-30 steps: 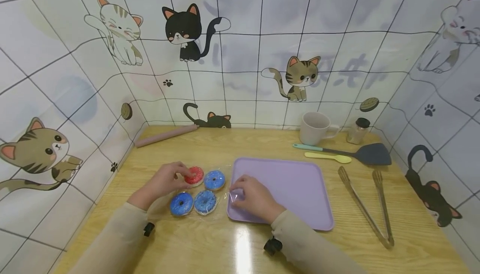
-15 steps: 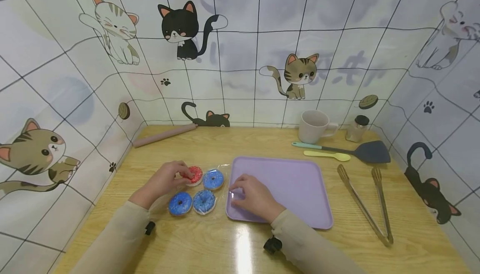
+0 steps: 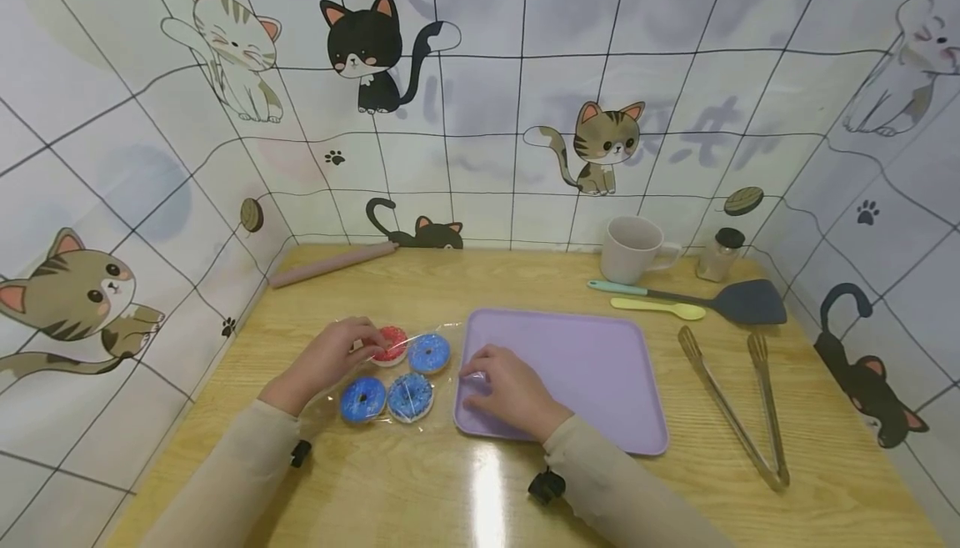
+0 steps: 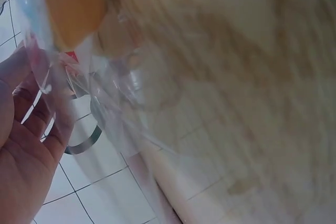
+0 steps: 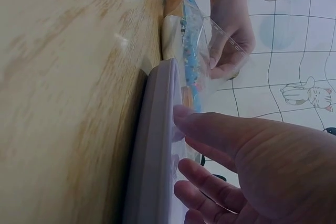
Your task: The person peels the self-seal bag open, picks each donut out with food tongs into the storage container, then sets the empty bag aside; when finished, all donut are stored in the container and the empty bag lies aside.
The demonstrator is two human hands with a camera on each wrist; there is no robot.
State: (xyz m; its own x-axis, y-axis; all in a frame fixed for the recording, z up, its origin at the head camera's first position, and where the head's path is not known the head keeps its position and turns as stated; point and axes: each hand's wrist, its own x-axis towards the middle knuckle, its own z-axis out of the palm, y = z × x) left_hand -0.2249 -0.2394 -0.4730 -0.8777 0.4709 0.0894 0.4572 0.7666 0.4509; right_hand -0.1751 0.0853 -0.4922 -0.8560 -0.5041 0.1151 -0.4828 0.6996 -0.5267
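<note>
Thumb and fingertips of my left hand pinch the red sprinkled doughnut. Clear plastic film spreads over and around the doughnuts; in the left wrist view it crosses in front of my fingers. Beside the red doughnut lie a blue doughnut, a darker blue doughnut and a blue sprinkled doughnut. My right hand sits over the left edge of the lilac tray. Its thumb touches the tray rim in the right wrist view, the fingers loosely bent with nothing plainly held.
A mauve rolling pin lies at the back left. Toward the back right stand a beige mug and a dark-lidded jar. A spatula, a yellow spoon and metal tongs lie right of the tray. Patterned walls enclose the table.
The plastic film's edge now shows raised across the red doughnut, near my left fingers. Both hands keep nearly the same places; the whole view shifts slightly.
</note>
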